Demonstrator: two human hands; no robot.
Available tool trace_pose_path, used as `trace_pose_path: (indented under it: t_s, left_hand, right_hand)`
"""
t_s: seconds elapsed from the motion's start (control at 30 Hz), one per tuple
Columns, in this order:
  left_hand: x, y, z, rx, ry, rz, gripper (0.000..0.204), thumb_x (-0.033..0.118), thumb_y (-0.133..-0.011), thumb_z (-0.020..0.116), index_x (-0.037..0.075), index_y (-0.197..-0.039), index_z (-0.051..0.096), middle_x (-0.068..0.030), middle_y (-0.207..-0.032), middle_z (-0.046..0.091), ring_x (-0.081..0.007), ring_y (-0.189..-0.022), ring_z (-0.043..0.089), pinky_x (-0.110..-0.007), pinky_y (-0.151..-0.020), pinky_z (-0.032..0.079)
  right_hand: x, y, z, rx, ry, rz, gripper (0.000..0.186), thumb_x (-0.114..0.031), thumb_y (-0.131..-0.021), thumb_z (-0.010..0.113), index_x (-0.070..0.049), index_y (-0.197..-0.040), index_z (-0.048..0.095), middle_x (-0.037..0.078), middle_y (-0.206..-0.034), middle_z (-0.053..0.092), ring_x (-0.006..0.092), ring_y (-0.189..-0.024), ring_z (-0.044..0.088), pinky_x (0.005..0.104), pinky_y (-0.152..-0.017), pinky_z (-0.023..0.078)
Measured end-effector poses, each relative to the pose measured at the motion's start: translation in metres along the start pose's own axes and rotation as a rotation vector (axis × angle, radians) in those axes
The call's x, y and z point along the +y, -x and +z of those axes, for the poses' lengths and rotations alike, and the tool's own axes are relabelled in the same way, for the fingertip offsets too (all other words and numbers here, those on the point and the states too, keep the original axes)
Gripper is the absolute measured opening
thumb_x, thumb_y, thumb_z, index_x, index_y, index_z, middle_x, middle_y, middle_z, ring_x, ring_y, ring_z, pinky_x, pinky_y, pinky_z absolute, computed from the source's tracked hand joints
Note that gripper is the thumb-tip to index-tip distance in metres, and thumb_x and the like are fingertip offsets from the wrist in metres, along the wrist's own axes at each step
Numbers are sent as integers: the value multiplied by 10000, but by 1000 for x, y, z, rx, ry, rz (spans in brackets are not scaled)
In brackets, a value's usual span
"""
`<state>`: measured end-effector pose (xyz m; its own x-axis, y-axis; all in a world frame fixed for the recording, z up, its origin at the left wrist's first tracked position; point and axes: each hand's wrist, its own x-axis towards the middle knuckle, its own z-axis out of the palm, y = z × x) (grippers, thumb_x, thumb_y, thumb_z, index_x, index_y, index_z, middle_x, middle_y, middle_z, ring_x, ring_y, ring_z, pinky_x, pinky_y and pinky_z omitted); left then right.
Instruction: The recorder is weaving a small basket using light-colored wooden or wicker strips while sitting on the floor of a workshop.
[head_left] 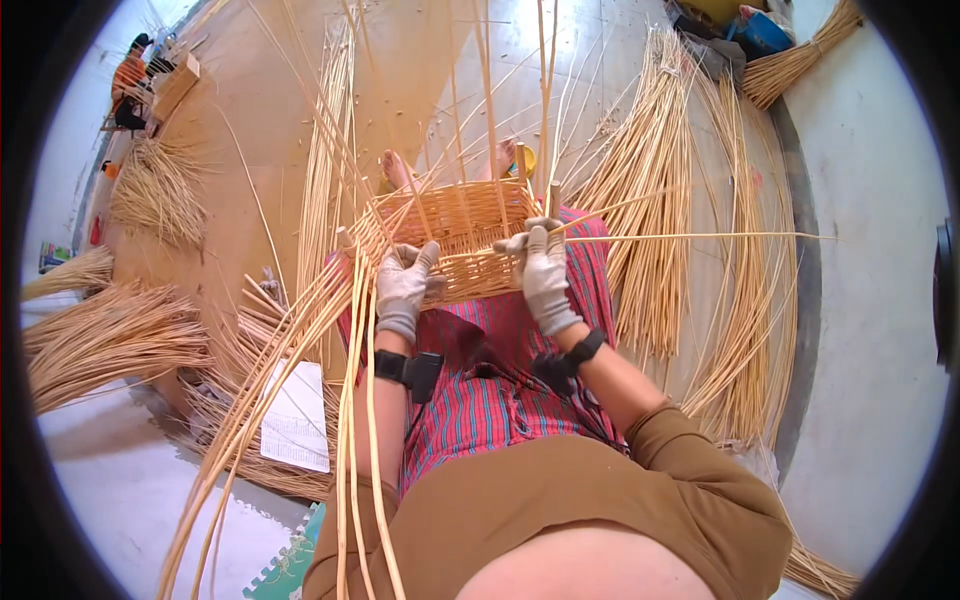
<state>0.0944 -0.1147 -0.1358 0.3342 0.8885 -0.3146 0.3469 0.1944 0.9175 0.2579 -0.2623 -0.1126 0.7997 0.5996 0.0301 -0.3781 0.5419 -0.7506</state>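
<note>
A partly woven wicker basket (pixel 470 210) rests on my lap over red striped cloth (pixel 470 400), with long rods standing up and trailing down to the left. My left hand (pixel 405 275), in a pale glove, grips the basket's near left side, thumb against the weave. My right hand (pixel 540 265), also gloved, is closed at the near right corner, beside an upright stick (pixel 554 200) and strands reaching out to the right. Exactly which strand its fingers hold is hard to make out.
Cane bundles lie on the floor at left (pixel 115 345) and right (pixel 640 200). A printed sheet (pixel 295 415) lies left of me. Another person (pixel 130 80) sits at the back left. A blue tub (pixel 760 38) stands at the back right, beside a pale wall (pixel 860 300).
</note>
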Motion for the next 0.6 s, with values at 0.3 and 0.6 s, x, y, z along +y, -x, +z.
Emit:
trace_pose_path:
  t_s: [0.3, 0.6]
  left_hand:
    - [90, 47, 33, 106, 210, 692, 307, 162, -1088, 597, 60, -1374, 548, -135, -1221, 674, -207, -787, 719, -309, -694, 605]
    - [65, 20, 74, -218, -550, 136, 564, 555, -1083, 478, 45, -1086, 720, -193, -883, 745, -347, -753, 740, -446, -786, 558]
  right_hand:
    - [-84, -29, -43, 117, 262, -26, 199, -21, -1019, 681, -120, -1156, 576, 83, -999, 745, 176, -952, 735, 254, -724, 564]
    - [-73, -121, 80, -389, 1253, -653, 340, -83, -1001, 666, -37, -1334, 614, 103, -1184, 725, 264, -1101, 711, 359, -922, 576]
